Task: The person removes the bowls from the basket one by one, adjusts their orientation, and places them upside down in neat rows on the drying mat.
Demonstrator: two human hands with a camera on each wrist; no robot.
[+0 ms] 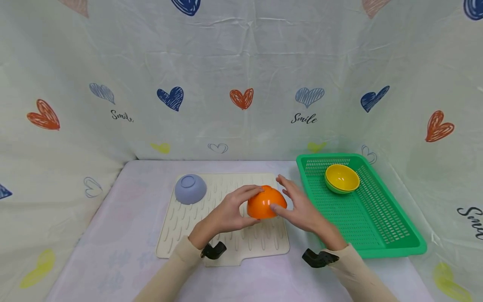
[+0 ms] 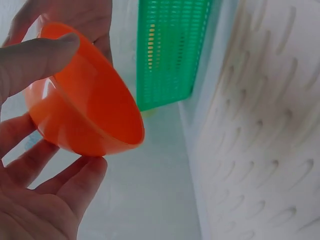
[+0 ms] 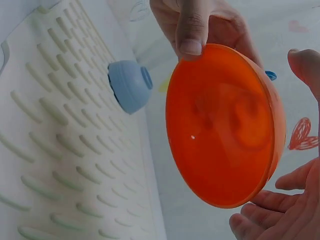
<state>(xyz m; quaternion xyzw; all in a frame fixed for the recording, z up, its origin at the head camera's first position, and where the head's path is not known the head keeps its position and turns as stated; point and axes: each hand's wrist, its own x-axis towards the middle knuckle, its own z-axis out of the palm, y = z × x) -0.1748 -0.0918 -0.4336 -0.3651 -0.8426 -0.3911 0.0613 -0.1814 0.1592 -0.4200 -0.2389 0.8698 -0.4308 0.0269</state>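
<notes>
An orange bowl (image 1: 264, 205) is held above the drying mat, its mouth turned downward and its rounded base up. My left hand (image 1: 237, 208) grips it from the left, thumb over the rim and fingers on the outside, as the left wrist view (image 2: 40, 200) shows. On the bowl's other side is my right hand (image 1: 298, 207), its fingers spread and its thumb near or touching the bowl's wall. A blue-grey bowl (image 1: 190, 188) lies upside down on the back left of the cream drying mat (image 1: 226, 247).
To the right stands a green plastic basket (image 1: 370, 230). In its back part a yellow bowl (image 1: 342, 177) sits nested in a green bowl (image 1: 337, 190). A curtain (image 1: 264, 54) printed with hearts hangs behind the table (image 1: 124, 235).
</notes>
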